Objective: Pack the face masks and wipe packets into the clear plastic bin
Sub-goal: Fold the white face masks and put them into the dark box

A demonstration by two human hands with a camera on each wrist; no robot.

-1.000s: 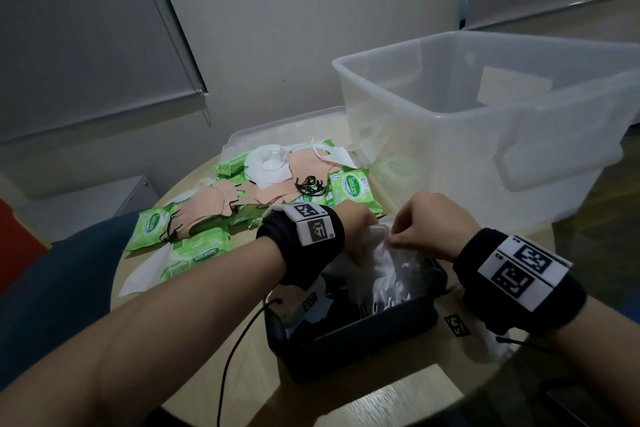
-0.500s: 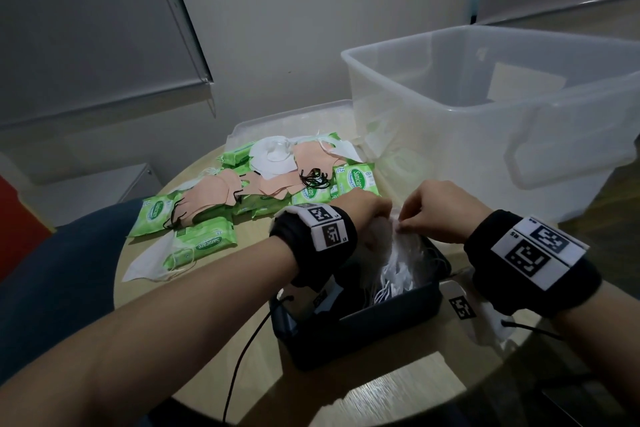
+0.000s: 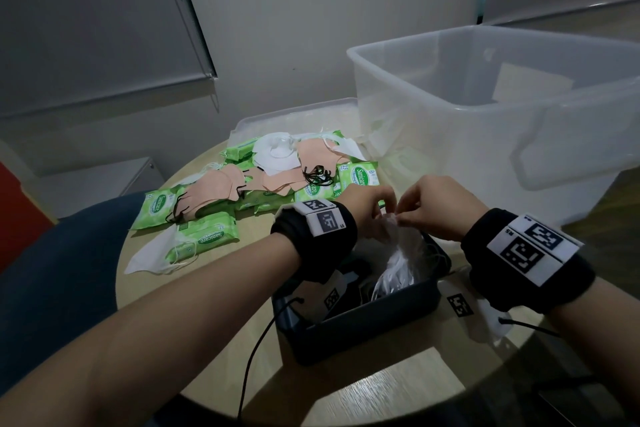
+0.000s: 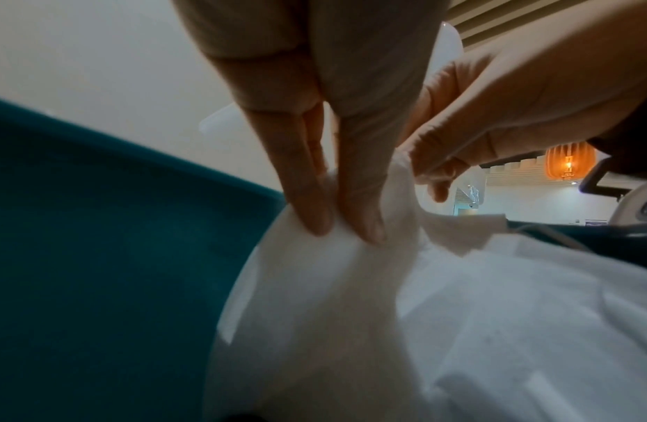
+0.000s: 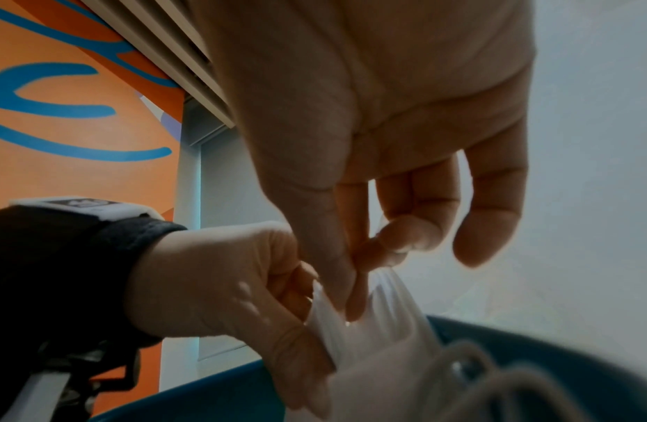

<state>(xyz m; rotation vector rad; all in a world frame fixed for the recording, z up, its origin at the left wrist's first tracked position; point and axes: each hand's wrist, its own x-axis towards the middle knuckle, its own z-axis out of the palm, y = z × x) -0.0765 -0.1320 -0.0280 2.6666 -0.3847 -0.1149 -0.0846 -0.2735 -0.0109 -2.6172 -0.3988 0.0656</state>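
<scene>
A bundle of white face masks point(image 3: 401, 255) sticks up out of a small dark bin point(image 3: 363, 326) at the table's front. My left hand point(image 3: 386, 215) pinches its top edge from the left, and my right hand point(image 3: 405, 218) pinches the same edge from the right. The left wrist view shows my left hand point(image 4: 345, 231) with two fingers pressed into the white mask fabric point(image 4: 369, 314). In the right wrist view, my right hand point(image 5: 351, 299) nips a mask fold point(image 5: 383, 322) with thumb and forefinger. The clear plastic bin point(image 3: 450, 149) stands behind, at the right.
Green wipe packets point(image 3: 204, 236), peach masks point(image 3: 211, 189) and white masks point(image 3: 277, 152) lie heaped on the round wooden table point(image 3: 214, 319) to the left. A clear lid point(image 3: 294, 114) rests behind the heap. A blue chair point(image 3: 52, 270) is at the left edge.
Both hands have risen a little and come closer together, drawing the white masks up out of the dark bin.
</scene>
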